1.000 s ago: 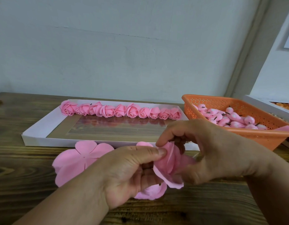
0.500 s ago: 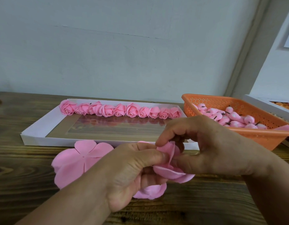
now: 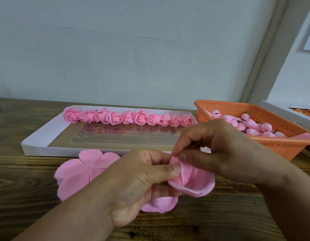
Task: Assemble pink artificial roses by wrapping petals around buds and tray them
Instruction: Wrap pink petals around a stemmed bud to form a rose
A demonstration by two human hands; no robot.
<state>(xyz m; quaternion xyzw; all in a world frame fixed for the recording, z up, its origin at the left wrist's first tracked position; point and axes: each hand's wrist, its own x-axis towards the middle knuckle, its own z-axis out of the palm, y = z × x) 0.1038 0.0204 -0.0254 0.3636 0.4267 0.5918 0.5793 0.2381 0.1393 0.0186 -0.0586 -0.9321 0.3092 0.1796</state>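
Rose (image 3: 189, 180) half-wrapped just before tray (image 3: 37, 138): pinched by left hand (image 3: 133, 185) to steady bud, folded by right hand's (image 3: 225, 152) pinching fingertips to seat petal.

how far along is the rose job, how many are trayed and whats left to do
Done: ten finished roses sit in one row along the far edge of the white tray. In hand: the left hand and right hand are pinching petals around a half-wrapped rose. Left: a flat petal sheet lies on the table, and many buds wait in the orange basket. Most of the tray is unfilled.
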